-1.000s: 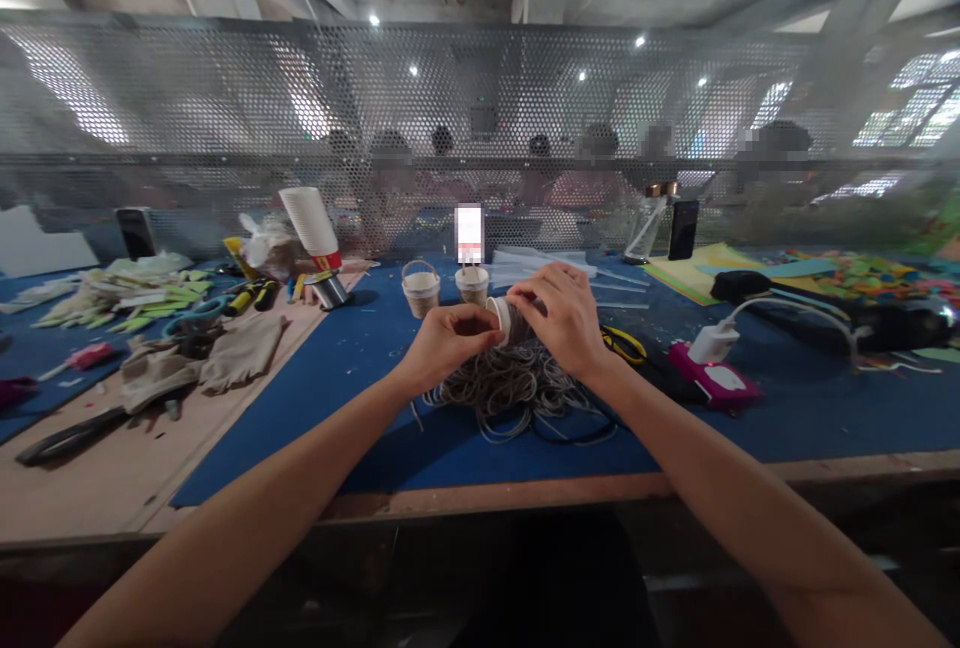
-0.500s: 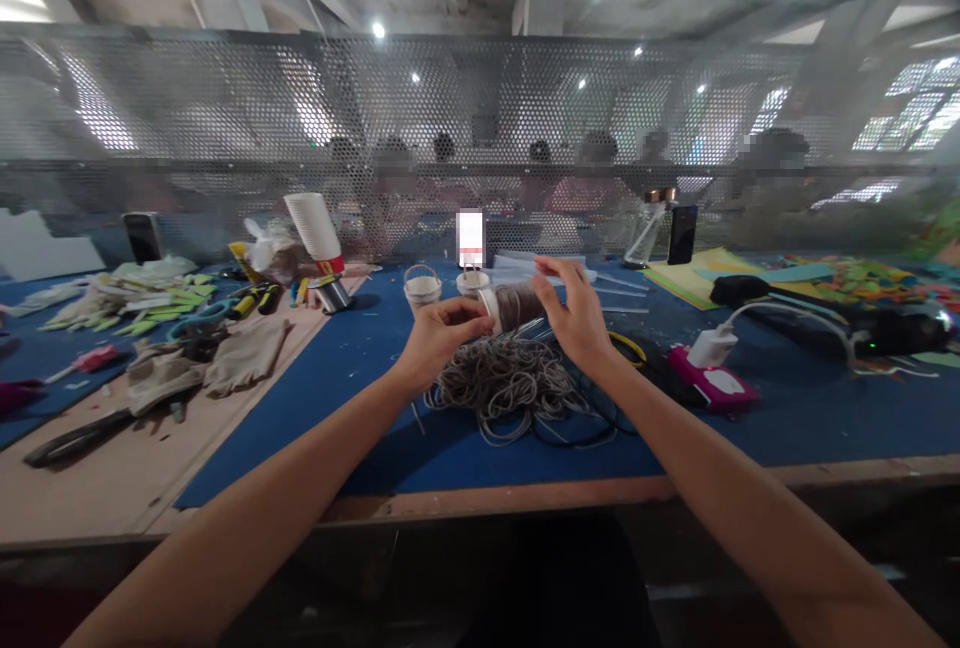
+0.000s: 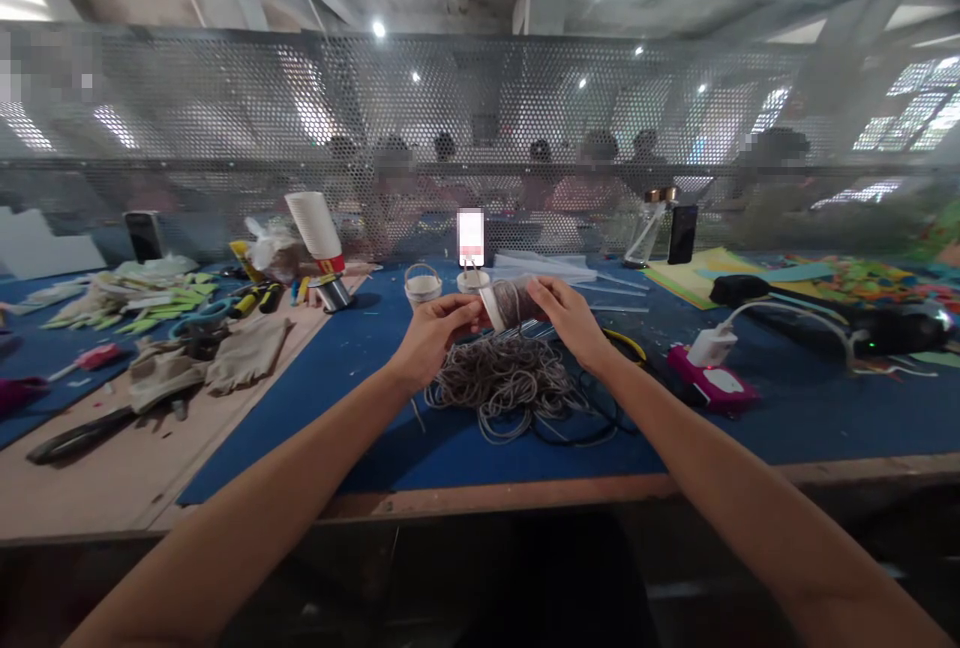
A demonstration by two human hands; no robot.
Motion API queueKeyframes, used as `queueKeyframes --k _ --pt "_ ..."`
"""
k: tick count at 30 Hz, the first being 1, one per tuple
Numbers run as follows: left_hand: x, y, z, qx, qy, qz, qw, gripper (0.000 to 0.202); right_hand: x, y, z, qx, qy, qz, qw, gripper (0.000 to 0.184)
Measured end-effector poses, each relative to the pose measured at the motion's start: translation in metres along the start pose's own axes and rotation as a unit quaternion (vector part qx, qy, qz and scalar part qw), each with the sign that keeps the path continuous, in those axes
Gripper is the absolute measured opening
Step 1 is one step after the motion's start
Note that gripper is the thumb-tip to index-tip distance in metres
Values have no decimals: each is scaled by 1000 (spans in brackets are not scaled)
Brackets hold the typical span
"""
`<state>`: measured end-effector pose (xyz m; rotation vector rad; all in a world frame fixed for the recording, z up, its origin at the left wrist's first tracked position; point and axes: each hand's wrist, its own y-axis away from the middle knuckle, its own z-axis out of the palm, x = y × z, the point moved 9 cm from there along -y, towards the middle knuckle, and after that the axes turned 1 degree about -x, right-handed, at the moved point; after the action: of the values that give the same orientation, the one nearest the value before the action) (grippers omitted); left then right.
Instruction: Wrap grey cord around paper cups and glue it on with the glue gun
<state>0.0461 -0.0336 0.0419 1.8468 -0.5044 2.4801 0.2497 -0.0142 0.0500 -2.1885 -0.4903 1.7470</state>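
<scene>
A white paper cup (image 3: 493,309) lies on its side in the air, with grey cord (image 3: 514,302) wound around its body. At its rim, the fingers of my left hand (image 3: 431,333) are closed on the cup. My right hand (image 3: 571,320) is closed around the cup's wrapped far end, thumb and fingers against the cord. Beneath the cup, a loose heap of the same grey cord (image 3: 510,378) is spread on the blue mat (image 3: 360,408). Whether the right fingers also pinch a strand cannot be made out.
Two small white cups, one with a looped handle (image 3: 423,286), stand behind my hands. A stack of paper cups (image 3: 309,223), work gloves (image 3: 244,358) and cutters (image 3: 82,436) are at left. A magenta power adapter (image 3: 711,375) and a glue gun (image 3: 840,313) lie at right.
My right hand has come down and left, from raised open fingers to closing on the wrapped cup. The cup has turned slightly, showing more of its rim.
</scene>
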Motion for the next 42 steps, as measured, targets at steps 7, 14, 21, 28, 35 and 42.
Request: queueKeyframes --k 7,14,21,28,35,42 --pt "-11 -4 -9 30 64 -50 996 29 -13 6 4 -15 9 -37 999 51" --pt "-14 -5 -10 18 82 -55 995 25 -16 9 8 -36 -11 -40 998 48" --pt "-12 -3 -7 4 48 -67 997 26 -21 10 9 -52 -14 -56 997 47" --pt "-13 -2 -6 2 29 -70 997 23 -27 12 9 -65 -18 -62 996 51" --pt "-13 -3 -8 -11 4 -42 999 23 -26 13 9 -57 -8 -53 997 52" --pt "-12 -3 -6 -19 -1 -32 999 23 -28 14 10 -63 5 -66 996 52"
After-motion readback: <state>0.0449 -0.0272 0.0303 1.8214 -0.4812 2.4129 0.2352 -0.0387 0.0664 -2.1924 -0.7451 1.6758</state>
